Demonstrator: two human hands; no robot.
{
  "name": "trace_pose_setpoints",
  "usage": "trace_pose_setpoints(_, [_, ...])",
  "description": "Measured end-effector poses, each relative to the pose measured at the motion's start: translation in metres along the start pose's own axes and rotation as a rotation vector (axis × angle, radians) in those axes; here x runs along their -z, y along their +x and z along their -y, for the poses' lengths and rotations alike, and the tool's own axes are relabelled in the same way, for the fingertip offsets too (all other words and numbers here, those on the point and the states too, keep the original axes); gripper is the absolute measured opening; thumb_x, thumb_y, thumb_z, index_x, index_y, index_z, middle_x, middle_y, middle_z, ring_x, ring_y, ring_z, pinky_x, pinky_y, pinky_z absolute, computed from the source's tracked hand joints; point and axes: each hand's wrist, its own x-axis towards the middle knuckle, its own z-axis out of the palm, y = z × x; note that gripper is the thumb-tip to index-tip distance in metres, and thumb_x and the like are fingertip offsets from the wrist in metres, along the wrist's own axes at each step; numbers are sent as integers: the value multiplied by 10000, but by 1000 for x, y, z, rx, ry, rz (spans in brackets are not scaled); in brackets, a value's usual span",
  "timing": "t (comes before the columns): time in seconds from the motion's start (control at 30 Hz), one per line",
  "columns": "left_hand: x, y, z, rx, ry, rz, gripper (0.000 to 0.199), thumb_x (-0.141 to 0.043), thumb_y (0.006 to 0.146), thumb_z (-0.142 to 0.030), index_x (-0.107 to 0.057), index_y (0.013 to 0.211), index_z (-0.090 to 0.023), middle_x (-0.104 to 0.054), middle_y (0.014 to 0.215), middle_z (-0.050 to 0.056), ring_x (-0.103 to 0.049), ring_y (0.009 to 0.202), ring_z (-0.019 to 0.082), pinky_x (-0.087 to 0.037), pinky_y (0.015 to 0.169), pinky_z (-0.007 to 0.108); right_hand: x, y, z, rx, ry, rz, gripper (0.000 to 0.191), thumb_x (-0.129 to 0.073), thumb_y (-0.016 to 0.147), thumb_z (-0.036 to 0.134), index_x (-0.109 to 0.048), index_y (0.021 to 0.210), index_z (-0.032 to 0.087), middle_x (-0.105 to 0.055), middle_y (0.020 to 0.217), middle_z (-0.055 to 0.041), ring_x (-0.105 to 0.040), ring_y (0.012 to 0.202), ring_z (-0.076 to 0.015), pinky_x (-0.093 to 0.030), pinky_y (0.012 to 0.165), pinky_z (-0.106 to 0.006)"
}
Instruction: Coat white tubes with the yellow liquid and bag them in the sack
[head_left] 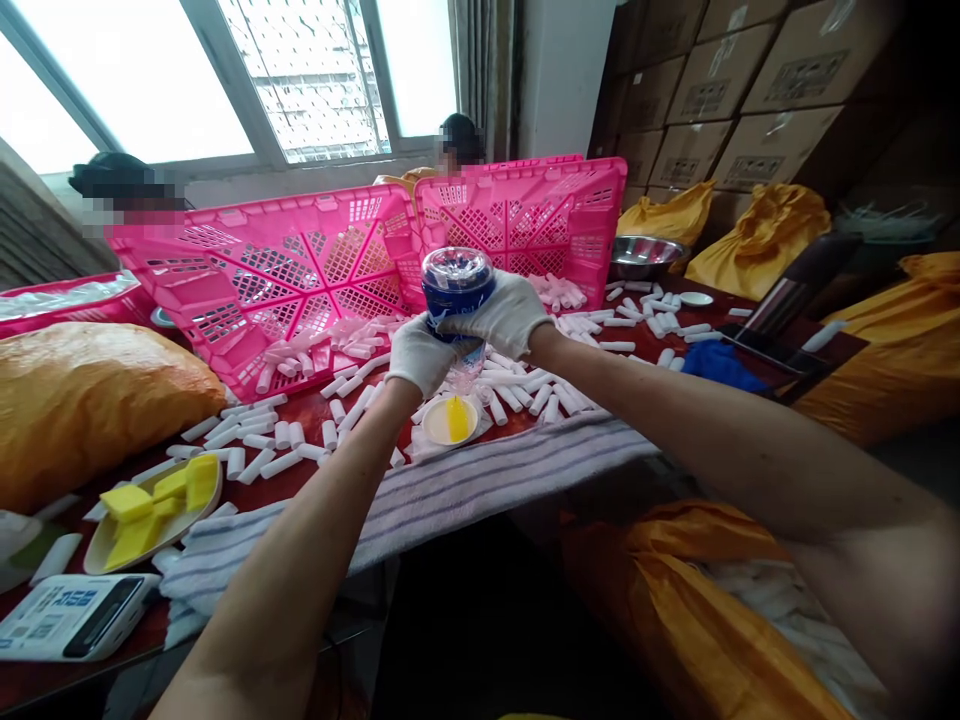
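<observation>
Taking the small dish (435,422) as the landmark, a blue container (459,300) with a clear top is being held up just beyond it, clear of the surface. Both gloved hands are closing round it: the right hand (511,315) is wrapping its right side and front, while the left hand (421,357) is cupping its lower left; exactly where each fingertip is pressing cannot be told. The handling of the container appears to be partway through, since it is being gripped and not standing anywhere; whether its top is sealed or loose is not showing clearly.

Many white rolls (283,463) are lying loose to the left and right of the dish and beyond it, seemingly the part remaining unsorted. Others are resting inside the pink crates (525,185) leaning beyond the dish, so some gathering looks done, though how much cannot be judged. One yellow piece (457,420) is sitting in the dish itself; a larger plate (180,512) of yellow blocks (127,503) is standing well to its left, with no hand touching it. A striped towel (495,470) is lying along the near side of the dish
</observation>
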Motion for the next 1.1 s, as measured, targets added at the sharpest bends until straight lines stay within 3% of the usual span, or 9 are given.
trace_pose_setpoints(0.4, [4,0,8,-2,19,10,433,-828,482,-340,-686,827,-121,-711,805,34,-611,737,183,-498,697,283,-9,4,-4,12,46,-7,539,-800,478,417,-690,930,145,-692,850,0,-621,788,-168,-510,783,-302])
trace_pose_setpoints(0.87, [13,1,5,-9,69,-7,422,-830,471,-308,-692,821,-116,-708,783,24,-607,741,183,-490,702,277,-16,6,-1,6,55,4,644,-807,444,507,-686,950,129,-673,859,-10,-606,804,-182,-497,809,-334])
trace_pose_setpoints(1.1, [15,0,11,0,75,-17,429,-827,482,-317,-696,841,-123,-708,798,26,-608,739,182,-491,693,274,-19,5,-1,-2,66,5,576,-803,482,428,-678,951,118,-676,873,-23,-609,789,-174,-504,788,-320])
